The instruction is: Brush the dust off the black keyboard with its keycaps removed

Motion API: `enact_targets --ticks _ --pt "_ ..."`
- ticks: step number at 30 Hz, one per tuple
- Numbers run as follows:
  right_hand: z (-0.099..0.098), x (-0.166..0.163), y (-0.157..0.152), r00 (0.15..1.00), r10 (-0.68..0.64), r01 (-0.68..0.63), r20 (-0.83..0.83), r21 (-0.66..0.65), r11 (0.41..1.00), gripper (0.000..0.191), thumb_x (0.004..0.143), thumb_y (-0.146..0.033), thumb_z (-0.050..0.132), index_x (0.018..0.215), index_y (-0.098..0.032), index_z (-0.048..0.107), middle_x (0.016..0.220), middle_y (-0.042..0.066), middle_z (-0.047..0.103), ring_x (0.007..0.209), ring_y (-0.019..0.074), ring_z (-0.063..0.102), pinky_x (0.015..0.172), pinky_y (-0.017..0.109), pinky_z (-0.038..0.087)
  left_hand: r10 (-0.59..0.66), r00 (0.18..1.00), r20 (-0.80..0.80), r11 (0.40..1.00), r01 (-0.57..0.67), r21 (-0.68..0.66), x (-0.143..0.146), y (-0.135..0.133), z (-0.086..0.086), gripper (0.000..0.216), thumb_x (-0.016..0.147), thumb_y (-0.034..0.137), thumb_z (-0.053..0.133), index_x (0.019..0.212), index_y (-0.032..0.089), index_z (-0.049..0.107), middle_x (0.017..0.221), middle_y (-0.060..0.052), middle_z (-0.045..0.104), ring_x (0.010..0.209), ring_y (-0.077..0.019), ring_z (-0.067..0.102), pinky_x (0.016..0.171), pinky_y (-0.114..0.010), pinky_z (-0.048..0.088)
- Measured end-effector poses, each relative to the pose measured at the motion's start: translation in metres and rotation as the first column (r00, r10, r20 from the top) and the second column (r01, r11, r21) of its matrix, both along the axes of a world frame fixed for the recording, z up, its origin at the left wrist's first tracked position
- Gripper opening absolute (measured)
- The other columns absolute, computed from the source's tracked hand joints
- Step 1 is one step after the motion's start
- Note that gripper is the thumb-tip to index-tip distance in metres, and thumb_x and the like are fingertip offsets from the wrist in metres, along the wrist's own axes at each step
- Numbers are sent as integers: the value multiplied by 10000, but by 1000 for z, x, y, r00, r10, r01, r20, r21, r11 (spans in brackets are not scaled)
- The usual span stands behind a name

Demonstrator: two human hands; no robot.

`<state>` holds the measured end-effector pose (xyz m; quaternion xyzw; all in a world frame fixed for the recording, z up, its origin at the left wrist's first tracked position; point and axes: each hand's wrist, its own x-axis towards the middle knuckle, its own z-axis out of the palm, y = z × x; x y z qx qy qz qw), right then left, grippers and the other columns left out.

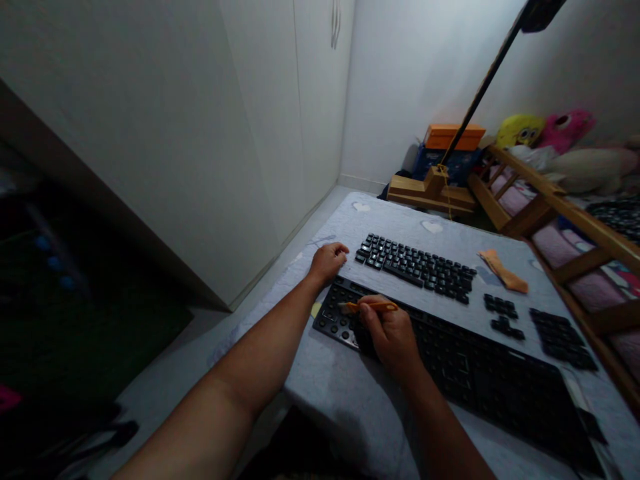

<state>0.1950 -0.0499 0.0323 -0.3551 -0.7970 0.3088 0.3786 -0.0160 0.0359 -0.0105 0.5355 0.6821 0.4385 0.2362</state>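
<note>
Right hand (391, 337), head view: closed in a pen grip around an orange-handled tool (374, 307), whose pale tip lies over the left end of the black keyboard (465, 373); the tip is too small to identify. Left hand (327, 261): curled shut, knuckles up, resting on the bench (343, 397) just beyond the keyboard's far left corner; whether anything sits inside it cannot be told. Keyboard lies diagonally across the cloth-covered bench, its left end showing bare round sockets, its right end dark and cut off by the frame edge. Loose keycaps (415, 267) are laid in rows on the cloth beyond it, with smaller groups further right; legends unreadable. An orange strip (503, 270) lies near the rows, material unclear. Beyond the bench: a wooden stand (433, 190) with a black pole running out of frame at the top, an orange box (453, 137), and soft toys (520, 130) behind a wooden rail (550, 200). Left of frame is in deep shadow, contents indistinct.
</note>
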Motion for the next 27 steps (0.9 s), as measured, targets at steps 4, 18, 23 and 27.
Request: enact_targets --ticks 4,18,23,27 --pt "-2 0 1 999 -42 43 -15 35 998 218 962 -295 500 900 -207 690 786 39 713 694 183 659 678 285 512 -1 1000 11 1000 1 7 1 -1 1 265 760 174 539 928 163 743 734 -15 700 714 -159 619 667 -252 467" --pt "-3 -5 0 998 61 -63 31 41 997 187 962 -236 508 901 -195 681 855 54 722 786 191 686 750 289 520 -2 1000 10 1000 2 8 0 0 0 261 761 177 540 931 160 737 745 -17 704 711 -155 618 660 -248 461" --pt "-2 -4 0 999 43 -43 6 32 999 198 966 -255 502 896 -189 675 796 41 715 720 182 672 720 284 519 -9 1000 11 1000 9 21 0 0 0 261 757 178 541 928 156 737 741 -17 702 708 -155 615 655 -249 456" --pt "-3 -4 1 1000 -9 11 -25 94 995 184 972 -251 507 910 -186 668 815 43 704 744 183 669 729 284 516 3 1000 13 1000 -3 5 1 -1 0 263 752 176 546 929 156 740 732 -15 702 707 -156 619 657 -249 457"
